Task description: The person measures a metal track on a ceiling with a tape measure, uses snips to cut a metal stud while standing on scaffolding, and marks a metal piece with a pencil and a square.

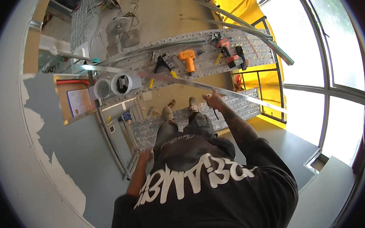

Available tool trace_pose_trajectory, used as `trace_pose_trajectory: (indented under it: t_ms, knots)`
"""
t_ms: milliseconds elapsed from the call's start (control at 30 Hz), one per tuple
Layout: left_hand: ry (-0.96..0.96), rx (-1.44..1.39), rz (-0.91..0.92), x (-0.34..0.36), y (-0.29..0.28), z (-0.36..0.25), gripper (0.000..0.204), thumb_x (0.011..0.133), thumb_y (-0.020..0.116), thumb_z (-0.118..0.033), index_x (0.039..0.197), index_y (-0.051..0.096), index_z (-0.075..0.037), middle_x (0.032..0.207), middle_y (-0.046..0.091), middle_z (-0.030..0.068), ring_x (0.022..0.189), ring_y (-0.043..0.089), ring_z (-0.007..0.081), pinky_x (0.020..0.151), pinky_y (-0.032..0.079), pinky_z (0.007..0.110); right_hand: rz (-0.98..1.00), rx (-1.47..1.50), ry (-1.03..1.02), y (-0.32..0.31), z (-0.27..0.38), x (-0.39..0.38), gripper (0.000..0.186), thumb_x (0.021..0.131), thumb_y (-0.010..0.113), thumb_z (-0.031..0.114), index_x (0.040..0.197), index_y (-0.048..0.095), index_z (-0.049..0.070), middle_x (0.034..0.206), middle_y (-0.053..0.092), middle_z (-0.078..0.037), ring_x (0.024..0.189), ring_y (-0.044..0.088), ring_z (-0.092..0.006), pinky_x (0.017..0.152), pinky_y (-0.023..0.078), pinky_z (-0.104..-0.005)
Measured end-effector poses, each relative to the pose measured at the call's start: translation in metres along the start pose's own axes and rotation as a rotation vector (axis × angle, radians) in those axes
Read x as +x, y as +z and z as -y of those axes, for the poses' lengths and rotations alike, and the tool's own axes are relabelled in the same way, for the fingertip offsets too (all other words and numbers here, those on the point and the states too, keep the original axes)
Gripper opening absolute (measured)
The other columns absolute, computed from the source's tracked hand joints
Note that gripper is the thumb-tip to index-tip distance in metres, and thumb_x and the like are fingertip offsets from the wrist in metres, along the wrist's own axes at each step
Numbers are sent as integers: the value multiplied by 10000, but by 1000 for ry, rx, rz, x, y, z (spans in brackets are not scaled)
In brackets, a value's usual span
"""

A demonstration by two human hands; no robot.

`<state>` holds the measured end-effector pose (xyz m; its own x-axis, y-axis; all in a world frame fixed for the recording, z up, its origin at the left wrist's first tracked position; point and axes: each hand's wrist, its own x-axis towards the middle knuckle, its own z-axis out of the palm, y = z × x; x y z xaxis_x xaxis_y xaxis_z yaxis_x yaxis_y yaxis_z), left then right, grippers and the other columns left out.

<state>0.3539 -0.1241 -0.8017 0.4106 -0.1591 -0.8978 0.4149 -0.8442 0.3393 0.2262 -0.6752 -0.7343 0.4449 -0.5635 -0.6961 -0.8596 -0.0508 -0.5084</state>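
Observation:
My right hand (213, 98) is closed on a long, thin metal strip (237, 96), which lies diagonally across the view above the upper scaffold plank (212, 64). A small dark item hangs below that hand, too unclear to name. My left hand (146, 155) is low beside my left leg, near the lower plank (133, 132); its fingers are too hidden to read. On the upper plank are an orange drill (189, 59), a red-and-black drill (223, 44), a black triangular tool (162, 64) and two white buckets (103, 89) with small contents.
My feet (167, 114) stand on the lower plank. Scaffold rails (278, 90) flank it, with yellow sheeting (267, 102) and large windows (304, 116) at right. A fan (117, 26) stands beyond the planks; more metal profiles (237, 22) lie at top right. A board (73, 114) with papers is at left.

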Motion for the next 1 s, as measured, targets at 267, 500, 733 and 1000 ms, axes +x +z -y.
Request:
trace_pose_trajectory:
  t_ms: [267,500,733,1000]
  knots:
    - [-214,222,54,-131,73,17,411,970,585,-413,823,626,-31,729,611,87,664,597,232,578,459,396,7,-150,111,2,-95,180,942,883,675,499,1485,236,-76,1367,497,-377,1296,488,-501,1078,419,-511]
    - [-330,210,30,-152,107,-9,409,965,592,-416,866,635,-21,766,627,113,710,611,263,613,468,408,-210,-187,55,5,-74,274,876,880,678,525,1469,314,-12,1358,522,-349,1334,454,-469,1086,397,-518]
    - [-391,210,34,-159,127,-9,414,959,599,-419,909,643,-11,804,644,139,756,624,293,648,478,420,-238,-99,107,11,-26,319,857,871,710,497,1475,318,32,1379,456,-331,1291,469,-487,1070,409,-522]
    - [-404,219,39,-161,141,-13,427,953,607,-423,958,653,1,847,662,169,809,640,329,688,488,435,-251,-77,178,19,-31,340,879,869,711,494,1510,280,74,1406,411,-330,1282,474,-508,1065,415,-523]
